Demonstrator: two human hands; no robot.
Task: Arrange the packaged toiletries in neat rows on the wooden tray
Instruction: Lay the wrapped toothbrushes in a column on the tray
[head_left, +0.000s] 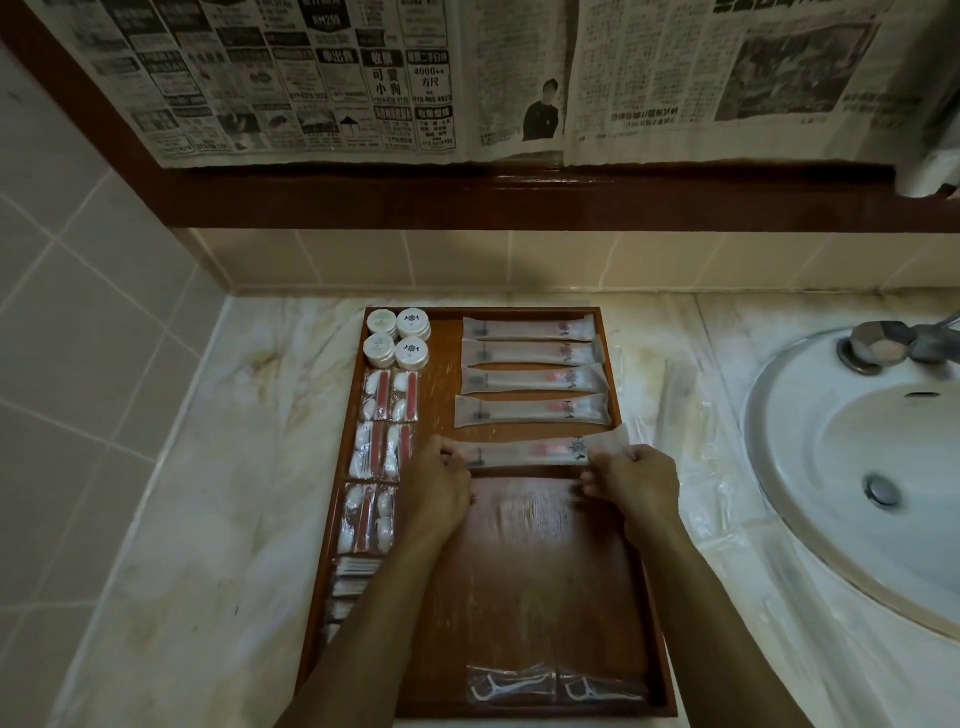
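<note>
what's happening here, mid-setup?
A person is laying out packaged toiletries on a wooden tray beside a sink. The left hand and right hand each pinch one end of a long sachet, held just below four sachets already in a row. Round tubs and cotton kits fill the tray's left side; floss picks lie at the near edge.

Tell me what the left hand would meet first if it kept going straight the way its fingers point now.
Probably the fourth long packet, the nearest of the row already laid on the wooden tray. The left hand grips the fifth packet, which would touch first; depth is uncertain.
</note>
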